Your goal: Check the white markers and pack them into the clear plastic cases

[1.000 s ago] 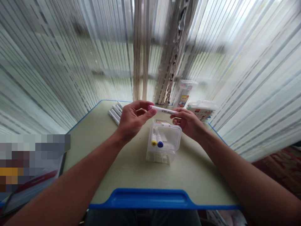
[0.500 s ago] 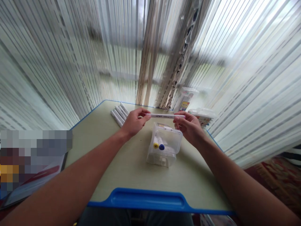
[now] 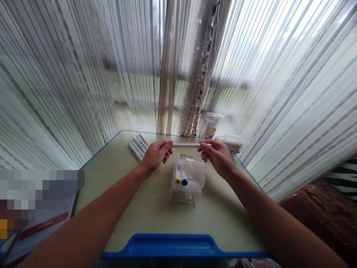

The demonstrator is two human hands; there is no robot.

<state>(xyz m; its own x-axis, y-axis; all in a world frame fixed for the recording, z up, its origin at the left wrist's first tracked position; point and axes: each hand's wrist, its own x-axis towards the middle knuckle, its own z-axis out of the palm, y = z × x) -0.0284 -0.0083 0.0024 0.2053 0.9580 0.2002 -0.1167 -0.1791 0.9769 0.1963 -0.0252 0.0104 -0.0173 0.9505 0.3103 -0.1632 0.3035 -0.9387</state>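
Note:
A white marker pen [image 3: 186, 146] is held level above the table between my two hands. My left hand [image 3: 158, 153] pinches its left end, and my right hand [image 3: 215, 152] grips the right end. Below the pen stands a clear plastic box [image 3: 192, 196] with its lid [image 3: 196, 171] raised. A yellow-tipped marker [image 3: 177, 180] and a blue-tipped marker [image 3: 184, 181] lie side by side in it. Several white markers [image 3: 136, 147] rest in a row on the table, just beyond my left hand.
The pale table [image 3: 145, 212] has a blue rim and a blue pen groove [image 3: 173, 243] at the front. A tall clear container [image 3: 212, 126] and a white package [image 3: 230, 141] stand at the back right. Striped curtains [image 3: 134, 74] hang behind.
The marker has turned about its length, so its printed side no longer shows. Both hands keep hold of it. The whole view has shifted slightly.

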